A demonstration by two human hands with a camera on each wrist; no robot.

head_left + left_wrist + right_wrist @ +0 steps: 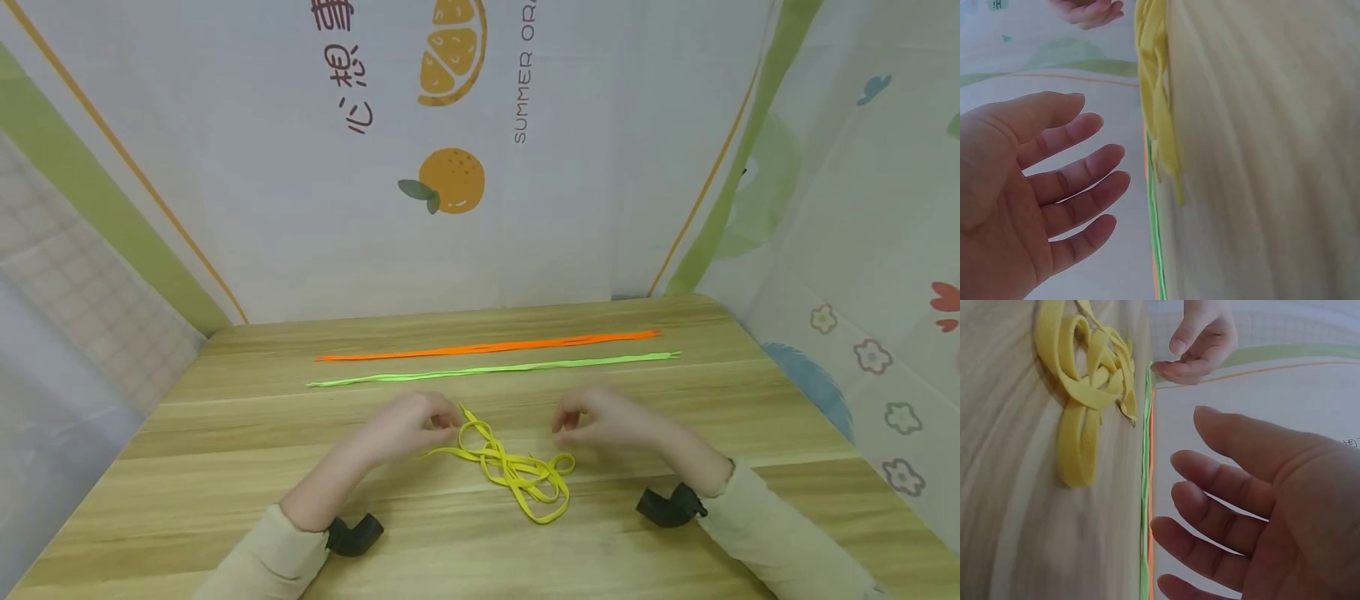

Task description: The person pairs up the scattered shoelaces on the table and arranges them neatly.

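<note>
A yellow shoelace (517,471) lies in a loose, looped tangle on the wooden table, one tipped end pointing away from the person. Just left of it hovers my left hand (416,423), fingers loosely bent and nothing between them. My right hand (600,419) is to the right of the tangle, also holding nothing. In the left wrist view the left hand (1041,187) has its fingers spread apart from the yellow lace (1155,81). The right wrist view shows the right hand (1254,500) with relaxed fingers, clear of the yellow loops (1082,394).
Behind the tangle, a green shoelace (487,369) and an orange shoelace (487,347) lie stretched out side by side across the table (225,467). A printed cloth (562,233) hangs at the table's far edge. Black wrist mounts (354,535) sit at both sleeves.
</note>
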